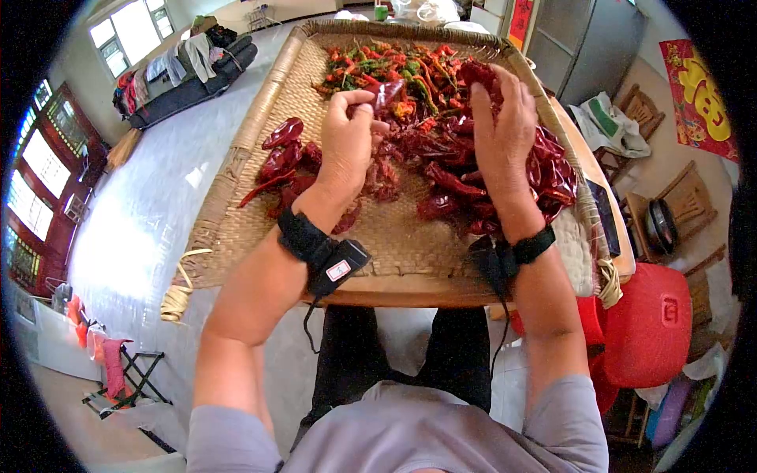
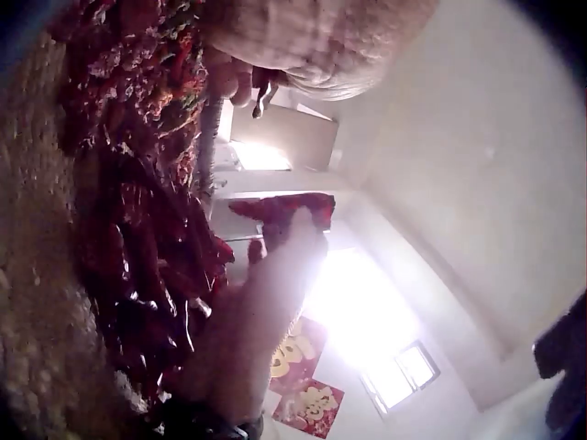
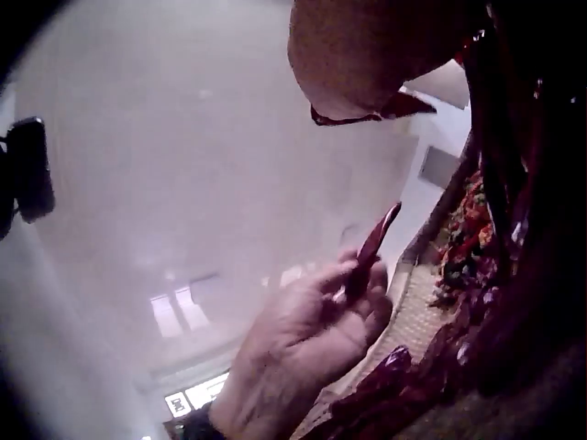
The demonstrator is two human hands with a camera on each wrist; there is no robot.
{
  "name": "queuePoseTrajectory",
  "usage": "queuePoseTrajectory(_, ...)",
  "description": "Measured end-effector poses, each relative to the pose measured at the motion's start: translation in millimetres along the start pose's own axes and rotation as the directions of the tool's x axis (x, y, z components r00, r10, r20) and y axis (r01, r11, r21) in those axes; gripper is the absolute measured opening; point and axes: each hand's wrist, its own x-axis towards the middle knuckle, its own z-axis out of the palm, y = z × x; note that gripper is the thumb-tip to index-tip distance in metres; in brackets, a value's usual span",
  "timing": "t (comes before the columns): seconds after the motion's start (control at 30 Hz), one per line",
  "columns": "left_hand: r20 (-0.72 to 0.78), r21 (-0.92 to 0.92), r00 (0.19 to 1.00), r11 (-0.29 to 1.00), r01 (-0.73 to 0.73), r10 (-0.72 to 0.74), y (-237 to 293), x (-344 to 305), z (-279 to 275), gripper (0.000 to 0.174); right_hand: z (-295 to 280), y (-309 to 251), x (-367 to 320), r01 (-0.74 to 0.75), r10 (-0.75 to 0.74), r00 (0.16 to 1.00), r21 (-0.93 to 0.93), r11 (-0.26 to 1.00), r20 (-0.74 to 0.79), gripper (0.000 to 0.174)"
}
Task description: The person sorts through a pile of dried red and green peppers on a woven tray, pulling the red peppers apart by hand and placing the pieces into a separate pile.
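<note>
My left hand (image 1: 347,142) pinches a glossy dark-red dried chili (image 1: 386,94) between thumb and fingers, above the woven tray (image 1: 378,256). This chili (image 3: 378,234) points upward from the fingertips in the right wrist view. To the right, my right hand (image 1: 505,134) grips another dried chili (image 1: 478,72), which sticks out past its fingertips. In the left wrist view that chili (image 2: 293,209) spreads across the top of the hand. Below the right hand lies a heap of dried red chilies (image 1: 449,185). A smaller group of chilies (image 1: 280,162) lies left of my left hand.
Smaller red, green and orange peppers (image 1: 394,67) cover the tray's far part. The tray has a raised rim (image 1: 248,150) and sits on a wooden table (image 1: 619,236). A red plastic container (image 1: 646,323) stands right of it, near wooden chairs (image 1: 686,197).
</note>
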Motion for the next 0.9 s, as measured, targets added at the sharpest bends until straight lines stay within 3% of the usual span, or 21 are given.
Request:
queuePoseTrajectory(0.1, -0.136, -0.043, 0.991, 0.999, -0.025, 0.019, -6, 2, -2, 0.028, -5, 7, 1, -0.098, 0.14, 0.981, -0.278, 0.955, 0.135, 0.036)
queuePoseTrajectory(0.17, -0.061, -0.05, 0.997, 0.998, 0.039, -0.042, -9, 0, -3, 0.028, -4, 12, 0, -0.142, 0.283, 0.93, -0.48, 0.865, 0.234, 0.041)
queuePoseTrajectory(0.27, 0.094, -0.019, 0.991, 0.995, 0.1, -0.098, -10, -5, -4, 0.032, -1, 36, -11, -0.026, 0.232, 0.921, -0.544, 0.838, 0.313, 0.04)
queuePoseTrajectory(0.3, 0.118, 0.001, 0.989, 0.996, 0.089, -0.089, -9, -8, -3, 0.031, -1, 29, -11, -0.073, 0.258, 0.927, -0.544, 0.836, 0.272, 0.037)
queuePoseTrajectory(0.33, 0.139, 0.022, 0.987, 0.997, 0.077, -0.079, -9, -12, -1, 0.031, -1, 26, -10, -0.057, 0.196, 0.953, -0.502, 0.863, 0.23, 0.032)
queuePoseTrajectory(0.4, 0.239, 0.113, 0.968, 0.992, 0.046, -0.073, -7, -14, 1, 0.031, -4, 12, -5, 0.037, -0.002, 0.986, -0.206, 0.978, 0.168, 0.029)
queuePoseTrajectory(0.43, 0.228, 0.163, 0.971, 0.981, -0.105, 0.067, -10, -15, 6, 0.031, -5, 5, -2, 0.083, -0.083, 0.96, 0.01, 0.996, 0.267, 0.028)
queuePoseTrajectory(0.47, 0.216, 0.349, 0.966, 0.913, -0.213, 0.143, -12, -17, 9, 0.032, -6, 0, 0, 0.106, -0.181, 0.921, 0.223, 0.969, 0.345, 0.029)
queuePoseTrajectory(0.53, 0.241, 0.259, 0.949, 0.929, -0.266, 0.205, -13, -17, 12, 0.032, -10, -22, -8, 0.165, -0.244, 0.826, 0.195, 0.967, 0.509, 0.036)
queuePoseTrajectory(0.6, 0.238, 0.191, 0.932, 0.928, -0.322, 0.274, -16, -16, 9, 0.031, -4, -27, -14, 0.177, -0.286, 0.785, 0.243, 0.954, 0.55, 0.038)
queuePoseTrajectory(0.63, 0.229, 0.173, 0.926, 0.924, -0.341, 0.299, -20, -11, 7, 0.031, -4, -27, -14, 0.085, -0.253, 0.772, 0.3, 0.95, 0.583, 0.036)
queuePoseTrajectory(0.7, 0.197, 0.2, 0.942, 0.929, -0.31, 0.272, -11, -13, 2, 0.031, -2, -25, -16, 0.078, -0.241, 0.817, 0.313, 0.947, 0.524, 0.035)
queuePoseTrajectory(0.77, 0.105, 0.445, 0.983, 0.877, -0.183, 0.152, -2, -3, -7, 0.032, -2, -21, -16, 0.121, -0.215, 0.889, 0.247, 0.962, 0.404, 0.033)
queuePoseTrajectory(0.87, -0.013, 0.734, 0.992, 0.675, -0.077, 0.128, -9, 14, -26, 0.029, -6, -12, -8, 0.192, -0.193, 0.953, 0.026, 0.981, 0.233, 0.029)
queuePoseTrajectory(0.9, 0.037, 0.825, 0.971, 0.541, -0.164, 0.238, -33, 28, -40, 0.024, -6, -10, -8, 0.165, -0.148, 0.971, -0.076, 0.983, 0.185, 0.027)
